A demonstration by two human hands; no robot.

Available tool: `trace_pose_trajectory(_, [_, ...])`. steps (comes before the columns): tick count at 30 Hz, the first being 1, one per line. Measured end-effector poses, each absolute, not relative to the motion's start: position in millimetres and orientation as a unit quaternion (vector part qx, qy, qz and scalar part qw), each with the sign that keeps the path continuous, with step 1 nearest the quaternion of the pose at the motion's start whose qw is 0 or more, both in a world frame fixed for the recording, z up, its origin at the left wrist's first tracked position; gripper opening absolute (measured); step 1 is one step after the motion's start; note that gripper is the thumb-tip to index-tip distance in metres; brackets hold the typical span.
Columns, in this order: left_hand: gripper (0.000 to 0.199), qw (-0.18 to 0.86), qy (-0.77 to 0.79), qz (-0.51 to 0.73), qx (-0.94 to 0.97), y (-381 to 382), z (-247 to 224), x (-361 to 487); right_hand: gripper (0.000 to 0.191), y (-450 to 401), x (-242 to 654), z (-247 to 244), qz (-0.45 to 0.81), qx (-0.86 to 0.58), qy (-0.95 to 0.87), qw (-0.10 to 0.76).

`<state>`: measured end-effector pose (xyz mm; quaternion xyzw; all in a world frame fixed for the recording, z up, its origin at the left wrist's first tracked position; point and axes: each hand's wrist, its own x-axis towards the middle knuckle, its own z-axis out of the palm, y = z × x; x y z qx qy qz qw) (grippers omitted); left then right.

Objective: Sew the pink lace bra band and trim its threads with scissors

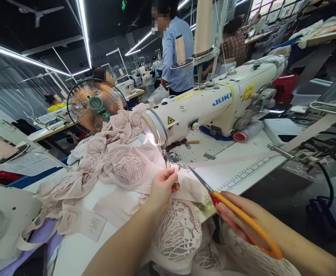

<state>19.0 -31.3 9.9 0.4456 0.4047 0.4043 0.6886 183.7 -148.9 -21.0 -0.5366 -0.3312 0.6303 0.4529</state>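
My left hand (165,187) pinches the edge of a pale pink lace bra (182,230) just in front of the sewing machine's needle area. The bra's lace cup hangs over the table's front edge, below my left wrist. In my right hand (237,214) is a pair of scissors (242,220) with orange handles, its blades pointing up and left toward the fabric by my left fingertips. A white JUKI sewing machine (185,115) stands right behind both hands, with its lamp lit over the needle. Part of my right hand's grip is hidden behind the orange handle.
More pink lace bras (127,165) are heaped left of the machine. A ruler strip (239,176) runs along the table's right edge. Beyond stand a fan (96,103), a thread cone (204,27) and a person in a striped shirt (178,53). A pink-ended roll (248,131) lies beneath the machine.
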Motion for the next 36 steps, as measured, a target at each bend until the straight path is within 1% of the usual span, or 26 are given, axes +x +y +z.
trace_pose_trajectory(3, [0.038, 0.698, 0.396, 0.405, 0.438, -31, 10, 20, 0.039, -148, 188, -29, 0.639, -0.556, -0.308, 0.433])
trace_pose_trajectory(5, [0.037, 0.705, 0.389, 0.411, 0.427, -32, 10, 20, 0.039, -147, 177, -33, 0.687, -0.510, -0.279, 0.436])
trace_pose_trajectory(7, [0.038, 0.712, 0.388, 0.414, 0.414, -32, 10, 21, 0.045, -147, 160, -36, 0.730, -0.461, -0.271, 0.426])
trace_pose_trajectory(10, [0.041, 0.724, 0.391, 0.412, 0.391, -33, 10, 21, 0.048, -147, 137, -37, 0.751, -0.423, -0.257, 0.438])
trace_pose_trajectory(14, [0.041, 0.740, 0.390, 0.410, 0.365, -32, 8, 20, 0.049, -145, 124, -37, 0.746, -0.396, -0.239, 0.479])
trace_pose_trajectory(17, [0.041, 0.749, 0.389, 0.407, 0.348, -31, 6, 21, 0.048, -143, 119, -34, 0.729, -0.408, -0.233, 0.497])
trace_pose_trajectory(20, [0.041, 0.749, 0.392, 0.413, 0.337, -30, 5, 21, 0.046, -143, 113, -29, 0.721, -0.420, -0.230, 0.501])
trace_pose_trajectory(23, [0.041, 0.738, 0.414, 0.417, 0.331, -29, 5, 22, 0.046, -143, 107, -26, 0.736, -0.403, -0.218, 0.499])
trace_pose_trajectory(30, [0.041, 0.736, 0.431, 0.412, 0.321, -31, 4, 23, 0.048, -145, 101, -38, 0.746, -0.386, -0.183, 0.511])
trace_pose_trajectory(34, [0.044, 0.751, 0.416, 0.391, 0.331, -32, 5, 22, 0.053, -144, 105, -44, 0.726, -0.400, -0.191, 0.526])
trace_pose_trajectory(36, [0.047, 0.755, 0.410, 0.378, 0.345, -32, 6, 22, 0.057, -144, 110, -46, 0.730, -0.396, -0.201, 0.520])
